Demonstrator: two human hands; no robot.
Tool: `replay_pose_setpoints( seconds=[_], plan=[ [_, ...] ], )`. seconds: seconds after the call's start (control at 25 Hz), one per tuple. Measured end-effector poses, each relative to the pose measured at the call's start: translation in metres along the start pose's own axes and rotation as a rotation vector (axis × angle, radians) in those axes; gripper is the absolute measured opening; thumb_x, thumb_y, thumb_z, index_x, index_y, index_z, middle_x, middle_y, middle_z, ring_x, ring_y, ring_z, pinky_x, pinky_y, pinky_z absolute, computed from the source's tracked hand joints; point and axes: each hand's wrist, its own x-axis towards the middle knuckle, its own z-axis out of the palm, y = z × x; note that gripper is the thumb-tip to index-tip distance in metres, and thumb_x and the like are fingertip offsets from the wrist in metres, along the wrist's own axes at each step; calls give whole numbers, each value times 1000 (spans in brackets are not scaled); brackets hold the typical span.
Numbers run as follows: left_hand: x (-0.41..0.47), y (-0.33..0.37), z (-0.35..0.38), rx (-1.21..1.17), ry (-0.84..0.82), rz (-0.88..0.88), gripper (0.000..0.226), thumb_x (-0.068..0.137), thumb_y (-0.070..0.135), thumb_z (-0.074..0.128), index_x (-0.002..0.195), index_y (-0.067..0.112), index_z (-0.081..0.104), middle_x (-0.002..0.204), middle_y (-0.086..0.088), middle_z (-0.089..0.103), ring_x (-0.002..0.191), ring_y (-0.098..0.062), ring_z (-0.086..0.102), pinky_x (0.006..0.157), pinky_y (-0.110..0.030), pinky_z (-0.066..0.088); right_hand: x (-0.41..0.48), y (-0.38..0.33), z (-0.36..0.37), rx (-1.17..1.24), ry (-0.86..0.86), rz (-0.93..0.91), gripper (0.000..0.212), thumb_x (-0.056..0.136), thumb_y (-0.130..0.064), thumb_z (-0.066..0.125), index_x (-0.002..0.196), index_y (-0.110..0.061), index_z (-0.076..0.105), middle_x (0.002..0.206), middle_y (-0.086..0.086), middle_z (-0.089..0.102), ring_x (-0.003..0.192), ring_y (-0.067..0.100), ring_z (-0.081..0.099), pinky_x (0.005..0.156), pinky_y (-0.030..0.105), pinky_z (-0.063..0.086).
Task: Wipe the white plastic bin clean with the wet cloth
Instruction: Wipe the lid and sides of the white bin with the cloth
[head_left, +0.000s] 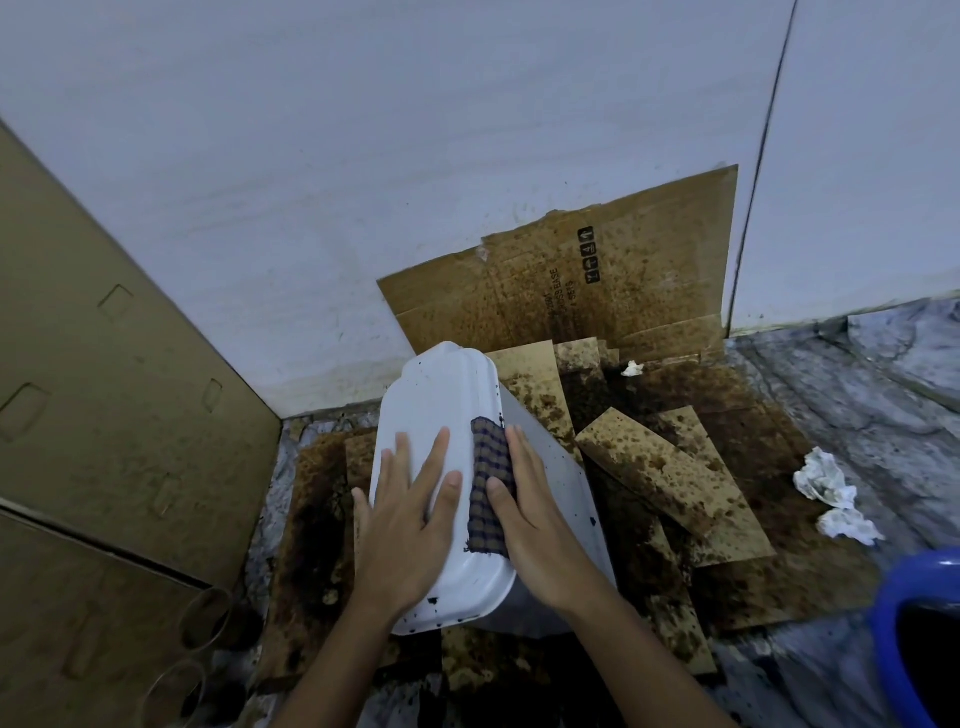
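The white plastic bin (441, 395) lies upside down on stained cardboard, its flat bottom facing up, with small dark specks near both ends. My left hand (410, 514) rests flat on the bottom with fingers spread, holding nothing. My right hand (530, 514) presses a dark checked cloth (491, 483) against the bin's right edge, fingers over the cloth. The bin's right side wall (550, 467) slopes down and carries a few dark spots.
Stained cardboard sheets (670, 478) cover the floor; one piece (597, 280) leans on the white wall. A large cardboard box (104, 415) stands left. Crumpled white tissues (831, 488) lie right. A blue bucket (904, 639) sits at the lower right. Two round rims (202, 618) are at lower left.
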Motion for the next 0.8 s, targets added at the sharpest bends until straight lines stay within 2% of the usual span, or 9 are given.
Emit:
replay_pose_setpoints(
  seconds=[0.12, 0.24, 0.4, 0.56, 0.68, 0.8],
  plan=[
    [-3, 0, 1, 2, 3, -2, 55, 82, 86, -4, 136, 79, -8, 163, 28, -12, 152, -2, -16, 125, -50, -6, 16, 1, 0, 2, 32, -5, 65, 107, -42, 32, 159, -36, -8, 165, -23, -11, 151, -3, -3, 126, 34, 12],
    [-4, 3, 2, 11, 5, 0, 62, 77, 89, -10, 138, 78, -8, 162, 30, -13, 152, -1, -16, 124, -48, -5, 48, -2, -9, -16, 56, -2, 64, 108, -39, 32, 160, -31, -5, 166, -18, -7, 153, 4, 1, 127, 40, 14],
    [-4, 6, 2, 17, -2, 11, 63, 79, 87, -8, 140, 75, -7, 164, 29, -13, 151, 0, -18, 124, -48, -6, 101, -12, -26, -61, 65, 12, 62, 109, -36, 30, 161, -25, -2, 168, -7, -2, 154, 15, 7, 122, 31, 12],
    [-3, 8, 3, 24, -9, 9, 57, 85, 82, -4, 142, 74, -7, 164, 28, -13, 151, -1, -19, 124, -48, -8, 141, -19, -37, -100, 36, 80, 60, 109, -39, 27, 161, -23, 4, 169, -3, 3, 155, 19, 7, 126, 45, 13],
    [-2, 7, 2, 15, -31, -6, 53, 90, 76, 2, 143, 73, -5, 164, 27, -13, 151, -1, -19, 124, -48, -9, 141, -19, -35, -130, 24, 83, 60, 109, -41, 26, 161, -24, 3, 169, -4, 3, 155, 18, 5, 126, 46, 11],
    [-3, 8, 1, 5, -35, -1, 53, 90, 75, 4, 143, 73, -4, 164, 27, -13, 152, -2, -17, 123, -48, -9, 108, -15, -29, -166, 34, 53, 63, 109, -42, 24, 161, -24, -6, 169, -5, -7, 155, 15, -3, 125, 35, 2]
  ],
)
